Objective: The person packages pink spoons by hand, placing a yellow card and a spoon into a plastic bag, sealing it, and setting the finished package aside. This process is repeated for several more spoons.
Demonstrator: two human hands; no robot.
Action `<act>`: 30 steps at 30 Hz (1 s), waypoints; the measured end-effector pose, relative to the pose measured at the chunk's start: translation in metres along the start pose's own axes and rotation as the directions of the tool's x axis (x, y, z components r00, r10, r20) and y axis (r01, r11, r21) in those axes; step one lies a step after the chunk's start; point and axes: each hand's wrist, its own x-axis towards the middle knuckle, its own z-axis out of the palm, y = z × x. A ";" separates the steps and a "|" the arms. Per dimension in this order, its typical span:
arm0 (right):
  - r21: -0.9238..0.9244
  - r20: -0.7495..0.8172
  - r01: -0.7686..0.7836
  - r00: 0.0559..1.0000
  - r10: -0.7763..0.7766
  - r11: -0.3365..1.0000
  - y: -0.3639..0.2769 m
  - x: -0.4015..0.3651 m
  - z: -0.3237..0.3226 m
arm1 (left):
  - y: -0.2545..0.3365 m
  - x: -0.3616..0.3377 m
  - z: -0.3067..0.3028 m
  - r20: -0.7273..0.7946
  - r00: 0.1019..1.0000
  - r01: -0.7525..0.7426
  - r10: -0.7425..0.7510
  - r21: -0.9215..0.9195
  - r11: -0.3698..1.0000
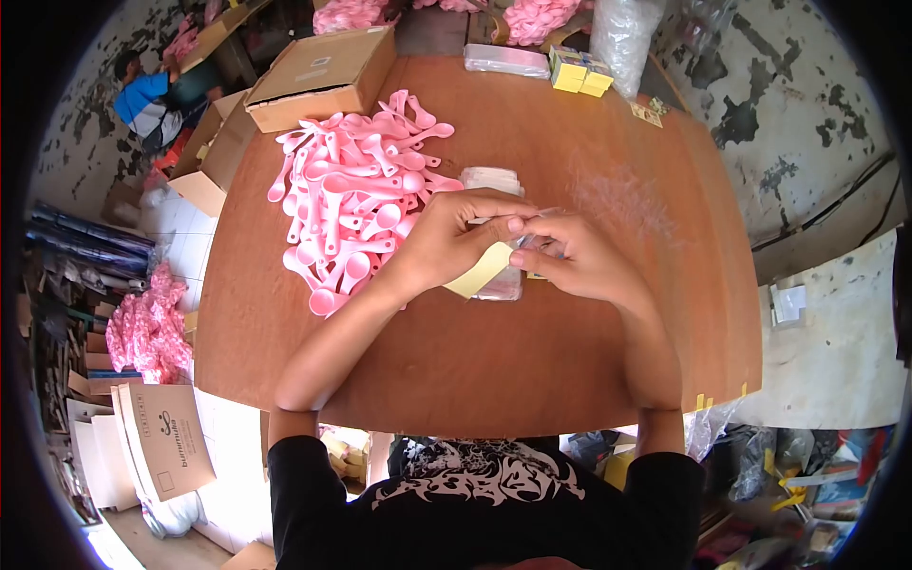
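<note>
My left hand [465, 233] is closed, thumb and fingers pinched at a yellow card [480, 272] that hangs tilted below them. Its fingertips meet those of my right hand [579, 255], which is also closed in a pinch. A small clear, shiny piece shows between the right fingers, too hidden to name. Under both hands lies a stack of clear plastic bags [491, 179], partly covered. Left of my left hand spreads a large heap of pink plastic spoons [347, 185].
A closed cardboard box [323, 76] stands at the table's back left. Yellow small boxes [579, 72], a clear plastic pack [506, 61] and a big plastic roll [625, 43] line the back right. Thin clear strips [622, 195] lie right. Another person [147, 100] sits far left.
</note>
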 end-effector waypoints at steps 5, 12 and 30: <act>0.053 -0.026 0.073 0.997 -0.072 0.996 0.028 0.007 0.011 | -0.006 0.001 -0.004 -0.031 0.982 -0.178 0.186 0.178 0.968; 0.277 -0.494 0.113 0.869 0.040 0.954 -0.004 0.016 0.038 | 0.033 -0.002 -0.051 -0.176 0.971 0.224 -0.163 0.426 0.876; -0.642 -0.205 -0.107 0.978 -0.036 0.759 0.046 0.082 0.117 | 0.036 -0.006 -0.096 -0.365 0.931 0.159 0.014 0.440 0.884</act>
